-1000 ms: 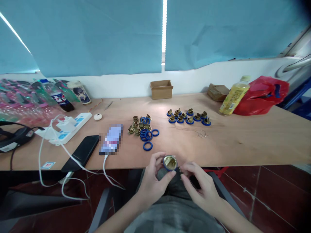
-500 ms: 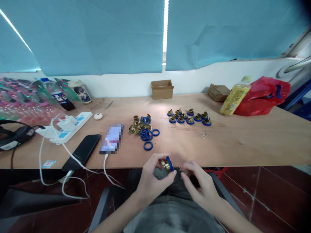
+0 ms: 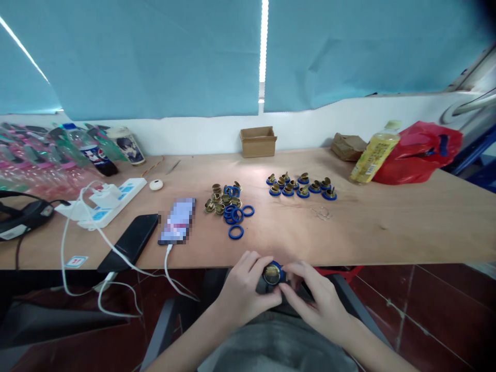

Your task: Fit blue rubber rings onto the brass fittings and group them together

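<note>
My left hand (image 3: 250,281) grips a round brass fitting (image 3: 273,274) with a blue ring around its rim, just in front of the table's edge. The fitting's flat brass face is turned up toward me. On its right side, the thumb and fingers of my right hand (image 3: 315,292) pinch the blue ring. Loose brass fittings (image 3: 217,204) lie in a heap on the table, with several loose blue rings (image 3: 236,231) beside and among them. Farther right stands a group of brass fittings with blue rings (image 3: 288,190) on them.
Thin wire rings (image 3: 321,213) lie right of centre. To the left are a phone (image 3: 178,219) on a cable, a black phone (image 3: 132,240), a power strip (image 3: 112,204) and a cola bottle (image 3: 93,150). A cardboard box (image 3: 258,144) stands behind; a yellow bottle (image 3: 374,152) and red bag (image 3: 418,155) stand right.
The fitting has turned so its flat face now shows, where its edge and side showed before. My right hand has moved left and closed on the ring.
</note>
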### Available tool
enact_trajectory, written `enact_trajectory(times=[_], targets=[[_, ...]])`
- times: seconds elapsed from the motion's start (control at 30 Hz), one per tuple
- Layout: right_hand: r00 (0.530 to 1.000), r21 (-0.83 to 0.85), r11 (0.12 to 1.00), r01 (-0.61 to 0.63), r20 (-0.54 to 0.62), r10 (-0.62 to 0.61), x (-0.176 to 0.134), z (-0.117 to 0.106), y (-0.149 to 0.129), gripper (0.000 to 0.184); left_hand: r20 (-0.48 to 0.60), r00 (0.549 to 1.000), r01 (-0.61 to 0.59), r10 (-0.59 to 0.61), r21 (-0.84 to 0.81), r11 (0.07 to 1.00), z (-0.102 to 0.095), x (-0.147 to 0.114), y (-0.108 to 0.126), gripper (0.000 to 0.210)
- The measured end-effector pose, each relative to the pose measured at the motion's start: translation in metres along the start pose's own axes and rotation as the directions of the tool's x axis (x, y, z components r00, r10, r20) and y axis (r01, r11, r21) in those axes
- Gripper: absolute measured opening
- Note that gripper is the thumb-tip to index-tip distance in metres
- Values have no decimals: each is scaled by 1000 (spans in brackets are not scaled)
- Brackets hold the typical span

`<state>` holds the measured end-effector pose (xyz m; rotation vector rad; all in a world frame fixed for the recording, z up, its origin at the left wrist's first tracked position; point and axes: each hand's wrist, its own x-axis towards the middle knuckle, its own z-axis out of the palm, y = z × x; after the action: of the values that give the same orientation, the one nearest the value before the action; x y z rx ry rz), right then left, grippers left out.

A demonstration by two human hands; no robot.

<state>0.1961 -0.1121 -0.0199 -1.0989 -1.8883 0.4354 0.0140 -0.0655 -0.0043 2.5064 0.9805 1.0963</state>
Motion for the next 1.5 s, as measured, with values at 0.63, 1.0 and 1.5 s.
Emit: enact_trajectory(times=[0.63, 1.0, 1.5], targets=[[934, -393, 858, 329, 4, -356, 6, -7, 1, 27, 154, 975, -189, 160, 195, 963, -2, 0, 1, 41], [982, -401, 914, 60, -139, -125, 25, -29, 37, 14, 269, 956, -195, 118, 279, 940, -1, 5, -29, 40], [979, -708, 706, 21, 159, 130, 135, -75, 109, 22, 102, 957, -286, 271, 477, 831, 9, 3, -52, 31]])
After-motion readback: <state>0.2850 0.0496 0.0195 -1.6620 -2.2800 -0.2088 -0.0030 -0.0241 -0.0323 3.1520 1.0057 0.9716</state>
